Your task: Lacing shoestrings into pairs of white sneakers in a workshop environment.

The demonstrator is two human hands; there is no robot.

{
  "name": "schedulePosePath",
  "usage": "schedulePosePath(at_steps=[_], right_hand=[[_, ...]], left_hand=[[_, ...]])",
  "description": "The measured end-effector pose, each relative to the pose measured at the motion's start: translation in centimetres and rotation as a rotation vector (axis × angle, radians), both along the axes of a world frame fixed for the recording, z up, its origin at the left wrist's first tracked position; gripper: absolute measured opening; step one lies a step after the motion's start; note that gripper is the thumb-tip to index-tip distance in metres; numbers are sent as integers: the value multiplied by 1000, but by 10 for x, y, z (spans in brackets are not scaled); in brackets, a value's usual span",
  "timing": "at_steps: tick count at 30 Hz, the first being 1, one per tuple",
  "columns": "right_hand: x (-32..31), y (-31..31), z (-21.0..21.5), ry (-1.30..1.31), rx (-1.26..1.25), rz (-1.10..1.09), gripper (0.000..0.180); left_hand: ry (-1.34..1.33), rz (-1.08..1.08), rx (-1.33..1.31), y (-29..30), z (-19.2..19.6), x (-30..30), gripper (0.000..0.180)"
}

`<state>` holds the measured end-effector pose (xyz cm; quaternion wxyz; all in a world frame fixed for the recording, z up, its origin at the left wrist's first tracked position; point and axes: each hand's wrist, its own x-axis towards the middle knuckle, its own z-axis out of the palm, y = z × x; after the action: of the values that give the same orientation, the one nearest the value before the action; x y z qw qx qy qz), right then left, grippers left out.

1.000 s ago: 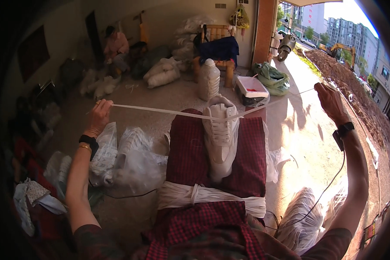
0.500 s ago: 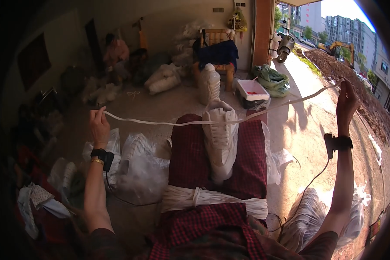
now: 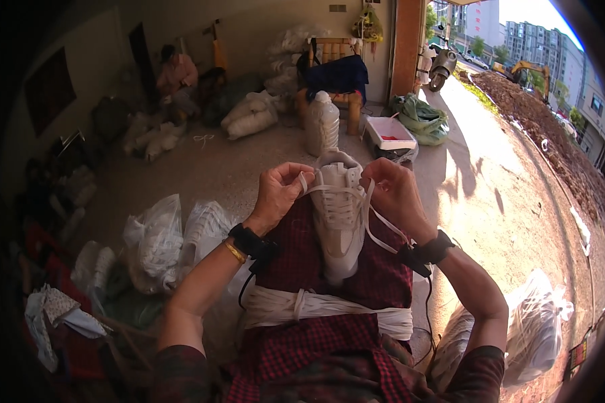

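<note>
A white sneaker (image 3: pixel 339 221) stands in front of me on a dark red checked cloth (image 3: pixel 292 248), its toe toward me. Lacing crosses its lower tongue, while the upper eyelets look unlaced. My left hand (image 3: pixel 275 195), at the shoe's left side, pinches the white shoelace (image 3: pixel 380 218) near the upper eyelets. On the other side, my right hand (image 3: pixel 393 195) is closed with fingertips at the right eyelet edge, and the lace hangs in a loop below it. A bundle of white laces (image 3: pixel 329 310) lies across the cloth nearer my body.
Bagged shoes lie to my left (image 3: pixel 154 242) and right (image 3: pixel 534 329). Beyond the sneaker stand a clear plastic bottle (image 3: pixel 323 124), a white box (image 3: pixel 388 133), a green sack (image 3: pixel 420 121) and a bamboo chair (image 3: pixel 353 111). Another person (image 3: pixel 178 80) sits at the back left.
Both hands have come in from wide apart to the sides of the sneaker. The lace, stretched out across before, now hangs slack in a loop on the right.
</note>
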<state>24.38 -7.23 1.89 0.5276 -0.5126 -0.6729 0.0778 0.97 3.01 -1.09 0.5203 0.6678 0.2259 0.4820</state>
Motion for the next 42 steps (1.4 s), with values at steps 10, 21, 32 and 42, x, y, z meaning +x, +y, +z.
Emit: schedulePosePath(at_steps=[10, 21, 32, 42], right_hand=[[1, 4, -6, -35, 70, 68, 8], [0, 12, 10, -47, -223, 105, 14], [7, 17, 34, -235, -247, 269, 25], [-3, 36, 72, -984, -267, 284, 19]], left_hand=[[4, 23, -53, -16, -10, -8, 19], [59, 105, 172, -20, -11, -5, 11], [286, 204, 378, -25, 16, 4, 14], [428, 161, 857, -21, 34, 15, 18]])
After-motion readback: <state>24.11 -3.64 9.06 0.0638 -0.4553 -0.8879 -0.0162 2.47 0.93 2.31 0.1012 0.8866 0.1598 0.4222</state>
